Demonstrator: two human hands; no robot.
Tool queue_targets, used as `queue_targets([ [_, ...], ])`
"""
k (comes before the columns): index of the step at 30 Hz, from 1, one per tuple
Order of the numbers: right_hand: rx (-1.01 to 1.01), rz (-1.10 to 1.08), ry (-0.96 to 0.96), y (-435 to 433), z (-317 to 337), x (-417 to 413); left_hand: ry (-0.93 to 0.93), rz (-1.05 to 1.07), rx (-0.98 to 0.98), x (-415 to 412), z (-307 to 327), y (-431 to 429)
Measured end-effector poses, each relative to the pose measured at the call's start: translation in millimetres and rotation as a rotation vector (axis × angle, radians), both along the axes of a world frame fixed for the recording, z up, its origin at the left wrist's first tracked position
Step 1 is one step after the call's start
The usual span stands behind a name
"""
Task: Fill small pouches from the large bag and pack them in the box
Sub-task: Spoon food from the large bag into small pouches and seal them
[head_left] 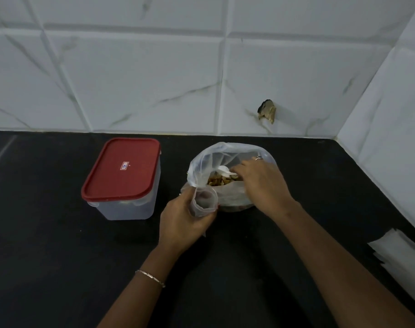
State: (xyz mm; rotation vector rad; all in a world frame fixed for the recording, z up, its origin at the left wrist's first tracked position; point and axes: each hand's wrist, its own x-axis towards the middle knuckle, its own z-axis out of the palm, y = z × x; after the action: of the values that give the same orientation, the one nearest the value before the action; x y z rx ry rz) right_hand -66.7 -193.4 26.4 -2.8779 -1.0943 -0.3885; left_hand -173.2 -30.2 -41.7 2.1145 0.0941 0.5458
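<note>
Small pouch is thin clear film: near weightless, floppy, slick, and its mouth collapses unless held. My left hand grips it just below the rim, fingers and thumb curled round the body so the mouth stays round and faces up, touching the near lip of the large bag. The large bag stands on the black counter, soft plastic with its rim rolled open and walls sagging. The weight sits low in the dried yellow-brown pieces, so it should stay put, but the walls will give if pushed. My right hand reaches in from the right, wrist angled down and palm down, fingertips pinching the handle of a white spoon over the pieces. The grip looks narrow, though part of it is hidden by my knuckles. The pieces look light, dry and loose, so they'll likely spill if I tip fast. Best hold on the pouch is high, near the mouth. The box stands to the left, apart from the bag, red lid on. Nothing packed that I can see.
</note>
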Motion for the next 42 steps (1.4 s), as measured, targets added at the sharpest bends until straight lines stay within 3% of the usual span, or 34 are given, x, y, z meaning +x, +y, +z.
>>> queue_targets([
  [3,-0.13,-0.083,-0.008,9.1,-9.9,6.6,0.018,-0.002,0.043,4.3,-8.1,5.3],
  [6,-0.153,-0.156,0.134,11.7,-19.4,11.4,0.015,-0.003,0.047,5.4,-11.9,5.5],
  [10,0.137,-0.172,0.231,3.2,-21.0,10.2,0.003,-0.016,-0.045,6.3,-14.7,3.7],
  [19,0.301,-0.274,0.601,-12.7,-20.6,22.1,0.014,-0.075,-0.17,6.5,-13.8,1.6],
  [24,0.499,-0.289,0.815,-16.8,-33.2,24.3,0.067,-0.159,-0.256,8.8,-12.0,-0.2],
  [34,0.784,-0.404,0.897,-5.7,-49.0,8.7,0.106,-0.28,-0.338,5.4,-14.4,-4.7],
  [42,0.935,-0.437,0.869,-5.2,-53.2,-2.2,0.014,-0.148,-0.142,6.6,-20.1,5.9],
])
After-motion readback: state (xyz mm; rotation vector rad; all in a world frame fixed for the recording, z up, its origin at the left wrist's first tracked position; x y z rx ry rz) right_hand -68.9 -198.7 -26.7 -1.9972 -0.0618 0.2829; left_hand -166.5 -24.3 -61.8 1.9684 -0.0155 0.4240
